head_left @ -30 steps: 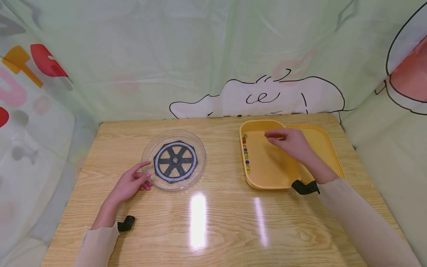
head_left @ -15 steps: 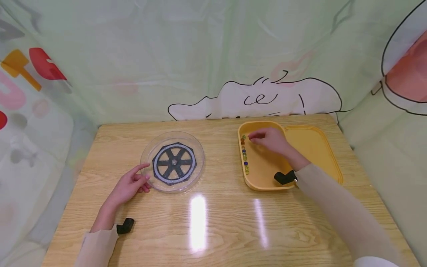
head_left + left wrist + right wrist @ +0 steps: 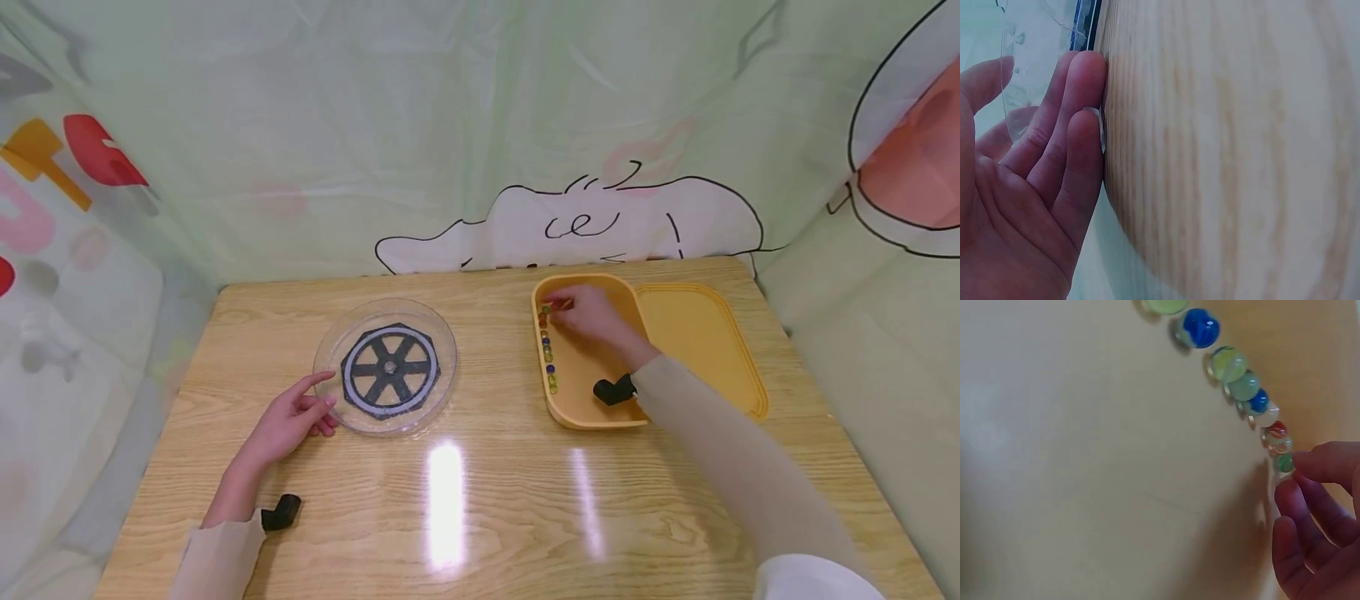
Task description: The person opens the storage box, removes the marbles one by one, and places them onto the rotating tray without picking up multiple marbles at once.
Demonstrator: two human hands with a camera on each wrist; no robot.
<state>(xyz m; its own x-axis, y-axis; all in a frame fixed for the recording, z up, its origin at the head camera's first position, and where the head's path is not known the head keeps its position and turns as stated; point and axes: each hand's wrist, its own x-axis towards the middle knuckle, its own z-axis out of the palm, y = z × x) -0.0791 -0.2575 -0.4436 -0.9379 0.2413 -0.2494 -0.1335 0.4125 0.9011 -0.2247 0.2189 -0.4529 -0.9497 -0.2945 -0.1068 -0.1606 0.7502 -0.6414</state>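
My right hand (image 3: 588,312) reaches into a deep yellow tray (image 3: 577,408) at its far left corner. Thumb and fingertips pinch a green marble (image 3: 1284,463) at the end of a row of glass marbles. Others in that row, such as a blue swirled marble (image 3: 1200,327), line the tray's left wall. My left hand (image 3: 288,421) rests at the near left side of a round clear dish (image 3: 447,358), its loosely extended fingers touching the rim. In the left wrist view, several fingers (image 3: 1085,81) lie low beside the dish, against the table. A black spoked wheel shape (image 3: 367,369) shows inside the dish's outline.
A flat yellow lid or second tray (image 3: 697,350) lies right of the deep tray, partly behind the right forearm. The wooden table (image 3: 510,500) ends at a printed curtain (image 3: 337,150). Black pieces (image 3: 281,512) stick out from both sleeves.
My right hand has moved left across the yellow tray to the marble row, and its fingers have closed at the green marble. My left hand stays at the dish.
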